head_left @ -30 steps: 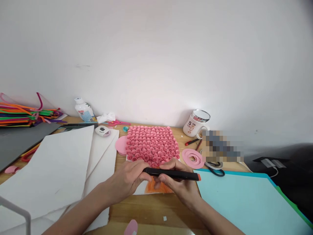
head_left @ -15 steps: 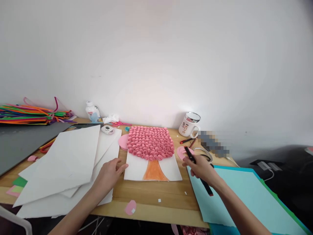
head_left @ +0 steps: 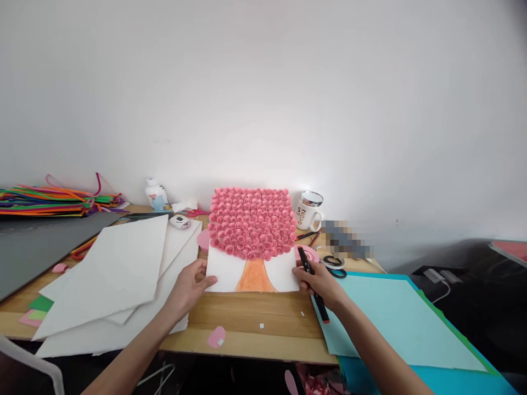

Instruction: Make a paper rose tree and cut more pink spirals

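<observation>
Two hands (head_left: 190, 289) hold one tree picture (head_left: 252, 233), one marker (head_left: 320, 307).

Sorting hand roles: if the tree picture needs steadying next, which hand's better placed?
Left, probably: the left hand pinches the tree picture at its left edge, carrying nothing else. The right hand is at the right edge but also holds a black marker.

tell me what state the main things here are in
Tree picture: held at both side edges
Marker: cap state unclear
Left hand: closed on tree picture
Right hand: closed around marker, touching tree picture
Bottle: capped, standing
Mug: upright
White sheets: overlapping, askew
Pipe cleaners: bundled
</observation>
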The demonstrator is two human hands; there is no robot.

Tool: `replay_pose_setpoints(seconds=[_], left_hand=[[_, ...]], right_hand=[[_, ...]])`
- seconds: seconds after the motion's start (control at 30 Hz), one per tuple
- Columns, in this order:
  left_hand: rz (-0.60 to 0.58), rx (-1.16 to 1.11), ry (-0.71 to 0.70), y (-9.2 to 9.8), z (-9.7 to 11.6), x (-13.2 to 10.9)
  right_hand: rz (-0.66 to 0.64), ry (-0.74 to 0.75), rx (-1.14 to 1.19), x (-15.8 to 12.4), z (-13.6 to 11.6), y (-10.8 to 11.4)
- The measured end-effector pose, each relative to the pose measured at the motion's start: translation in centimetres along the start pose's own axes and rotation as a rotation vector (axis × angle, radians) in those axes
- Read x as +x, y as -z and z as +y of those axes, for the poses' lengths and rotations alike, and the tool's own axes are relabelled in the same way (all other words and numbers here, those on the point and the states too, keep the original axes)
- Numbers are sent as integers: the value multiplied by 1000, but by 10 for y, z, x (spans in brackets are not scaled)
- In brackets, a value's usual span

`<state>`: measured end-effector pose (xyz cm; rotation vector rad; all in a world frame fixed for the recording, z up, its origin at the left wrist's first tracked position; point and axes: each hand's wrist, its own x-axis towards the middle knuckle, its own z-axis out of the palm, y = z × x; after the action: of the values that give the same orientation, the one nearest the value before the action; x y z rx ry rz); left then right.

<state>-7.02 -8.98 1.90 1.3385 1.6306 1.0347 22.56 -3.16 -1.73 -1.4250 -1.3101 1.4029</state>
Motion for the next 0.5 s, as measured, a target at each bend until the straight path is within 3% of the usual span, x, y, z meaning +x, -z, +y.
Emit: replay_pose_setpoints(seconds=[0.13, 0.23, 0.37, 0.4, 0.47, 0.5], left_hand=[[95, 77, -142, -2, 1, 4], [156, 207, -165, -5, 3, 5], [326, 470, -217, -9, 9, -25], [300, 517, -255, -10, 10, -38], [108, 527, -366, -11, 10, -65], [74, 529, -414, -11, 9, -76]], right_hand=[[41, 97, 110, -5, -3, -3], [96, 168, 202, -9, -6, -5], [195, 256, 287, -10, -10, -4], [213, 267, 297, -10, -11, -3], [235, 279, 305, -8, -13, 0], [244, 284, 308, -7, -15, 1]])
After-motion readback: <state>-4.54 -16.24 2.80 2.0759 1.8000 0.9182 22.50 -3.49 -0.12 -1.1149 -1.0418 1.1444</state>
